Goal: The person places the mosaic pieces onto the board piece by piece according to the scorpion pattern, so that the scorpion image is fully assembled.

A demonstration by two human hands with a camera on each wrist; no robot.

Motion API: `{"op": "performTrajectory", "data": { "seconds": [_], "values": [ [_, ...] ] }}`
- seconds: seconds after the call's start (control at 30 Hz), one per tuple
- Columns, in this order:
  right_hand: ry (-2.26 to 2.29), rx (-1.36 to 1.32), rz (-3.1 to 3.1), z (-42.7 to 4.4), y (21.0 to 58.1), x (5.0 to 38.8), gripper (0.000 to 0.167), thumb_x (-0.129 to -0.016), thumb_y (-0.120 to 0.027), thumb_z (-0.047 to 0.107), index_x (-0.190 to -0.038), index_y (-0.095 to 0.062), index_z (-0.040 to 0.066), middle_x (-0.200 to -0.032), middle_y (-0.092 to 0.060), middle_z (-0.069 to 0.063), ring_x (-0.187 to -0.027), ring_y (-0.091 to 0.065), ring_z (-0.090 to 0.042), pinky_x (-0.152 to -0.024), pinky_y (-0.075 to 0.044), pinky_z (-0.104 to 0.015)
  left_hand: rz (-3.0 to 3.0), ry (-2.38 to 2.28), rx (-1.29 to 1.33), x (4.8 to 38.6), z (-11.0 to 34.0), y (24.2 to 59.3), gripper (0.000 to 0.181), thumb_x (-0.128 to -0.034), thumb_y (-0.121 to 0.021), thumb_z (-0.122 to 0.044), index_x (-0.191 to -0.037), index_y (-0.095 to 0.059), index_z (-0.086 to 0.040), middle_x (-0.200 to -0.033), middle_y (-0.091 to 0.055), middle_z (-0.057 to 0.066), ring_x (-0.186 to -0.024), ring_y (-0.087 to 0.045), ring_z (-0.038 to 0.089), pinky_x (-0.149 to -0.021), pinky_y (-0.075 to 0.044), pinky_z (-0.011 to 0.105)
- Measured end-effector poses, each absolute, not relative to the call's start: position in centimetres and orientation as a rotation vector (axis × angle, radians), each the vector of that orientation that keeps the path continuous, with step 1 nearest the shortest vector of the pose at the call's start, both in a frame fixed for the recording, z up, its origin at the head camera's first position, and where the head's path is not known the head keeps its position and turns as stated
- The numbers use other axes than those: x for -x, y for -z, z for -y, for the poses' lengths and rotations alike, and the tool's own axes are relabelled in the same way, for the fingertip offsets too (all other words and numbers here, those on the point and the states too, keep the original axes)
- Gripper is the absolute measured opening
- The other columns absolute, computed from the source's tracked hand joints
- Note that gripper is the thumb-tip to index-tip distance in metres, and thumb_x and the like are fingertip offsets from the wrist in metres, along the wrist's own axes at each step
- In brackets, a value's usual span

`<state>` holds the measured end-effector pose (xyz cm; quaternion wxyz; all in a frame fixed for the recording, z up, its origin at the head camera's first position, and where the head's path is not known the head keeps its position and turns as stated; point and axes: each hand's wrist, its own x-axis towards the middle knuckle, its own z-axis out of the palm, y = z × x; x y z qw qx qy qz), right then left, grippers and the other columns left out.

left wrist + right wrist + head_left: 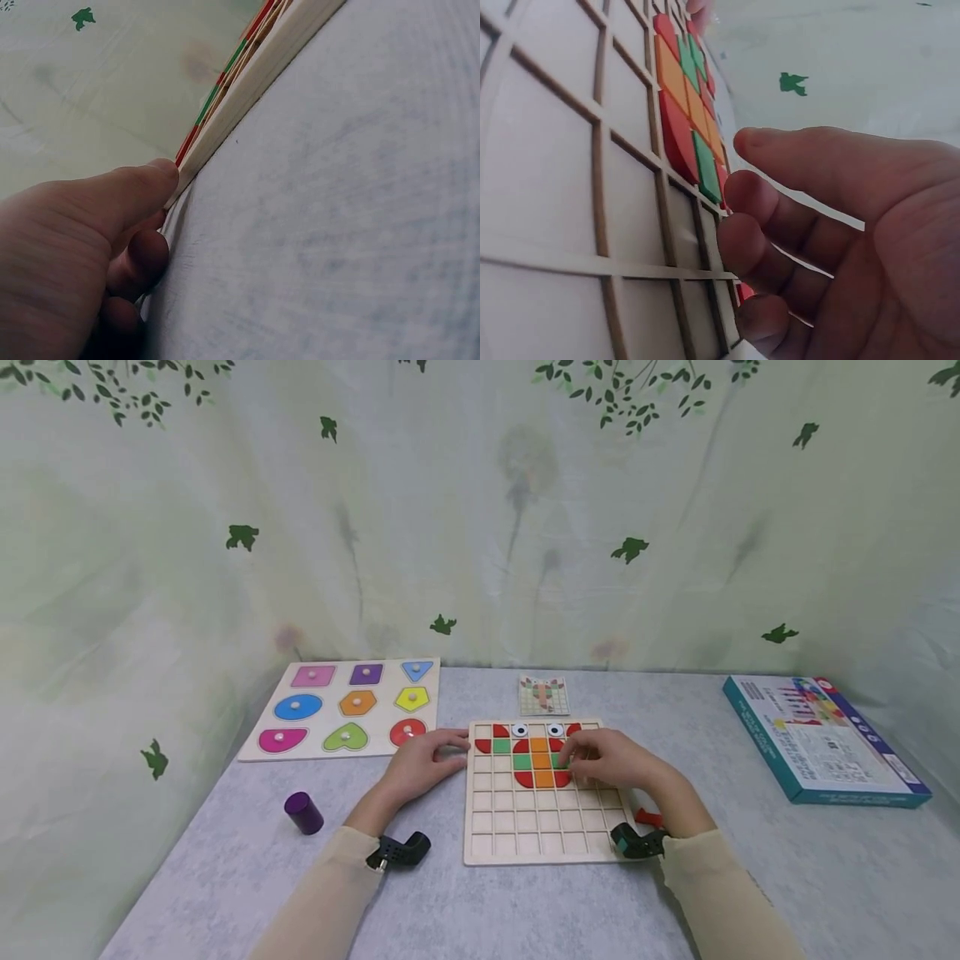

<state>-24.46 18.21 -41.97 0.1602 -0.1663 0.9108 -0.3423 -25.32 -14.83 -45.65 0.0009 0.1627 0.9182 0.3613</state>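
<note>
A wooden grid board (513, 822) lies on the table, with red, green and orange tiles and two eye tiles (555, 730) set in its far rows. My left hand (422, 768) touches the board's left edge with its fingertips; the left wrist view shows the thumb (142, 187) against the wooden rim. Over the right side of the tiles is my right hand (611, 758). Its fingers are loosely bent close to a green tile (705, 166), and no piece shows between them. A small pattern card (543, 696) lies beyond the board.
A shape puzzle board (382, 727) with knobbed pieces lies at the left back. Nearer stands a purple cylinder (303, 812). Red pieces (648, 817) lie by the right forearm. A flat teal-edged box (832, 743) is at the far right. A leaf-print cloth (480, 527) hangs behind.
</note>
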Motion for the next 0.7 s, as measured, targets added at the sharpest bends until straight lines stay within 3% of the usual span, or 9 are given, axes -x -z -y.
{"op": "performTrajectory", "data": {
  "seconds": [0.3,0.7],
  "values": [
    [0.967,0.523,-2.694,-20.0,41.7,23.9,0.01,-0.095,-0.066,0.016,-0.104,-0.07,0.015,-0.088,-0.063,0.0,-0.081,-0.055,-0.017,-0.072,-0.048,-0.03,-2.89,-1.14,-0.51,25.2,15.0,45.8,0.022,-0.0884,-0.076,-0.027,-0.111,-0.075,-0.025,-0.136,-0.065,-0.008,-0.069,-0.05,0.012,-0.067,-0.043,0.026],
    [0.905,0.443,-2.729,-24.1,41.1,21.0,0.015,-0.092,-0.07,0.018,-0.107,-0.07,0.018,-0.095,-0.063,0.0,-0.087,-0.055,-0.018,-0.067,-0.051,-0.025,-2.889,-1.137,-0.51,25.4,14.9,45.7,0.023,-0.0885,-0.076,-0.027,-0.111,-0.075,-0.025,-0.137,-0.065,-0.009,-0.071,-0.05,0.012,-0.067,-0.042,0.025]
  ]
}}
